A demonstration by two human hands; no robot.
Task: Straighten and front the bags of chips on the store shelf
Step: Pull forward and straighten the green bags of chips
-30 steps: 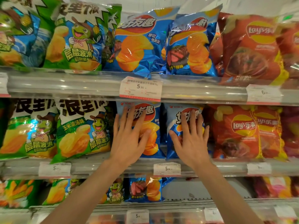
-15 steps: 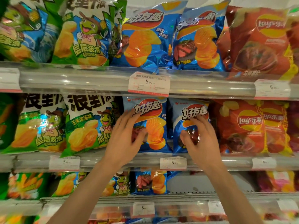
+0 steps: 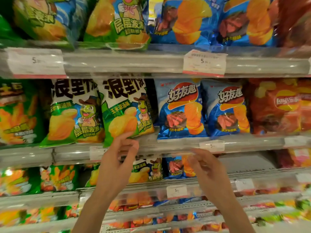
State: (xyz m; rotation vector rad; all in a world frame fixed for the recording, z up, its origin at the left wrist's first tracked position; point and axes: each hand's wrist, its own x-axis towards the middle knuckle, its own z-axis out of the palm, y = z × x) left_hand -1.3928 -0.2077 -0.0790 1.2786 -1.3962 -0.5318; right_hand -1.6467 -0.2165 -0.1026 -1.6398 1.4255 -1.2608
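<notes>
The store shelf (image 3: 168, 145) runs across the whole view in several levels, each with a clear front rail. On the middle level stand, from left to right, a green bag, two green-and-white corn chip bags (image 3: 124, 111) with a cartoon frog in a hat, two blue chip bags (image 3: 180, 108) with a steak picture and the writing 好友趣, and a red Lay's bag (image 3: 276, 106).

These bags are probably very light, soft and full of air, with slippery foil and fragile chips inside. It seems best to hold them at the side edges or the bottom seam, without squeezing.

The left hand (image 3: 121, 158) is below the right corn bag, its fingers loosely bent and holding nothing, one fingertip near the bag's bottom corner. The right hand (image 3: 205, 167) is blurred, relaxed and empty, in front of the rail.

The price tags (image 3: 204, 63) show "5".
</notes>
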